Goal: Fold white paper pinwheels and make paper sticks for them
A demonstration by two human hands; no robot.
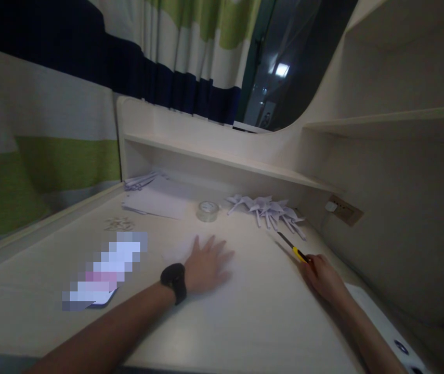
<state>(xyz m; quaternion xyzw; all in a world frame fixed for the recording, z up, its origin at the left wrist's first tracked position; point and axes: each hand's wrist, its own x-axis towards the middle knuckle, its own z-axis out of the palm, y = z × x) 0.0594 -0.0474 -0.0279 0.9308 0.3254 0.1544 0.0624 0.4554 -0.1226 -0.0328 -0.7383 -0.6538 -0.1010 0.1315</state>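
My left hand lies flat with its fingers spread on the white desk, a dark watch on its wrist. A faint white sheet seems to be under it, but its edges are hard to make out. In my right hand is a yellow and black utility knife, its blade out and pointing away to the upper left. Beyond the blade lie several folded white paper pinwheels. A roll of clear tape rests on its side past my left fingertips.
White paper sheets and folded strips lie at the back left. Small pale pieces sit in front, near a blurred phone. A shelf runs along the back. A wall socket and a white object are at right.
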